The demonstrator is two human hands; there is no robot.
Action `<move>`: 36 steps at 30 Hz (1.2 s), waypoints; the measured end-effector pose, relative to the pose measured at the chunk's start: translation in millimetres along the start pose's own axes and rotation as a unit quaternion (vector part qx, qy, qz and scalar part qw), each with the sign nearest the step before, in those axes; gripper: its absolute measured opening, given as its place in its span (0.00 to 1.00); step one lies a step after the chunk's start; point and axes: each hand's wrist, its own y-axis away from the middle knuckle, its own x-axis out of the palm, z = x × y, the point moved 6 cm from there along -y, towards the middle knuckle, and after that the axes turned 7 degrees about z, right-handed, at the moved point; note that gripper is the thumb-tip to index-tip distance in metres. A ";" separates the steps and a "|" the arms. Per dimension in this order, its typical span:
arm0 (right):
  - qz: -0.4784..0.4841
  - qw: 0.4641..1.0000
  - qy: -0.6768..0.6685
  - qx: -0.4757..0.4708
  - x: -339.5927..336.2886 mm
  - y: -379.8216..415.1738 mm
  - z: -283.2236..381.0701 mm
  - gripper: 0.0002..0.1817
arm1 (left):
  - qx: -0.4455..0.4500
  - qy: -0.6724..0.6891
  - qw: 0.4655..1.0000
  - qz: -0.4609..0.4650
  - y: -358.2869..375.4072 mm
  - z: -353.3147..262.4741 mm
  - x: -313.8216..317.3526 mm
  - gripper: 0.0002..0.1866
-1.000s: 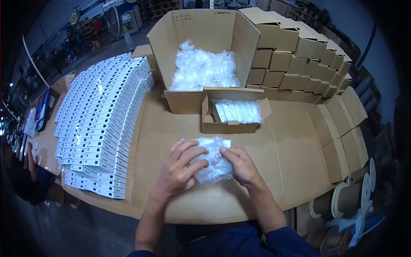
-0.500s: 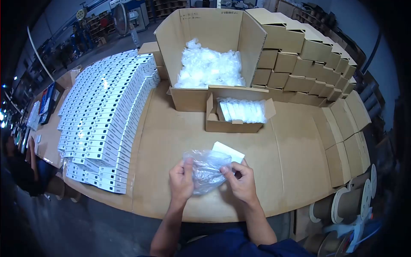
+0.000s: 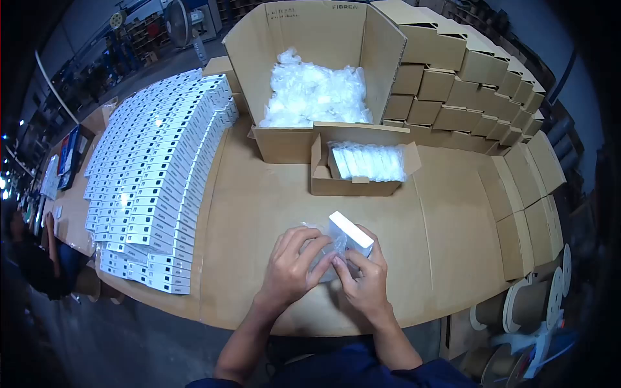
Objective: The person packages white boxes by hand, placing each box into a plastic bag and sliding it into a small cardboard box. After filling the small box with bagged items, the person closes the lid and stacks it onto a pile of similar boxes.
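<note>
My left hand point(image 3: 292, 264) is closed on a crumpled clear plastic bag point(image 3: 336, 244), its fingers bent over the film. Opposite it, my right hand point(image 3: 367, 275) grips a small white box point(image 3: 351, 231), which stands tilted between fingers and palm. The thumb and fingertips of that hand also pinch the bag's edge, close to my left thumb. Part of the bag is hidden behind my fingers. Both hands are above the cardboard-covered table point(image 3: 259, 207).
Stacked white boxes point(image 3: 152, 174) fill the left side. Ahead stands an open carton of bags point(image 3: 317, 94), with a smaller carton of wrapped boxes point(image 3: 365, 161) before it. Brown cartons point(image 3: 466, 90) are piled back right. Another person's arm point(image 3: 50, 236) shows far left.
My left hand has moved right, and its fingers now curl over the bag beside my right hand. The bag is bunched smaller, and the white box is raised more upright.
</note>
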 end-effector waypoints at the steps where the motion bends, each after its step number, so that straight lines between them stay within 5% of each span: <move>1: 0.005 1.000 0.006 -0.009 -0.4 -0.2 0.8 0.08 | -0.006 0.020 1.000 0.007 -1.7 1.8 2.3 0.16; 7: 0.036 0.997 0.057 -0.024 -0.8 0.5 -2.0 0.08 | -0.021 0.111 0.992 0.052 -6.2 14.9 12.3 0.12; 10: 0.036 0.998 0.049 -0.013 -1.5 0.3 -5.4 0.08 | 0.004 0.097 0.995 0.025 -7.1 16.3 14.7 0.10; 16: 0.041 0.998 -0.003 0.048 -4.0 -0.5 -18.2 0.06 | -0.081 0.071 0.994 -0.026 2.3 33.5 16.1 0.05; 19: 0.022 0.996 -0.011 0.081 -3.4 6.3 -28.5 0.06 | -0.150 0.173 0.966 -0.122 7.3 47.7 5.1 0.03; 20: 0.009 0.995 -0.010 0.098 -3.6 9.8 -31.5 0.07 | -0.257 0.317 0.905 -0.119 31.4 74.7 14.6 0.13; 23: -0.011 0.988 -0.039 0.151 -2.9 17.7 -47.1 0.08 | -0.081 0.370 0.881 -0.283 32.4 87.1 4.6 0.31; 24: -0.022 0.989 -0.046 0.139 -2.1 19.8 -50.2 0.09 | -0.122 0.443 0.855 -0.240 37.9 84.9 12.5 0.42; 27: -0.052 0.989 -0.064 0.122 -1.6 20.2 -48.1 0.10 | -0.223 0.634 0.735 -0.092 53.5 62.1 48.3 0.47; 30: -0.055 0.989 -0.077 0.116 6.6 23.2 -54.0 0.11 | -0.274 0.607 0.746 0.010 61.5 46.6 72.8 0.47; 36: -0.066 0.982 -0.136 0.116 -5.3 16.8 -49.6 0.08 | -0.302 0.538 0.787 -0.020 61.3 43.7 74.6 0.36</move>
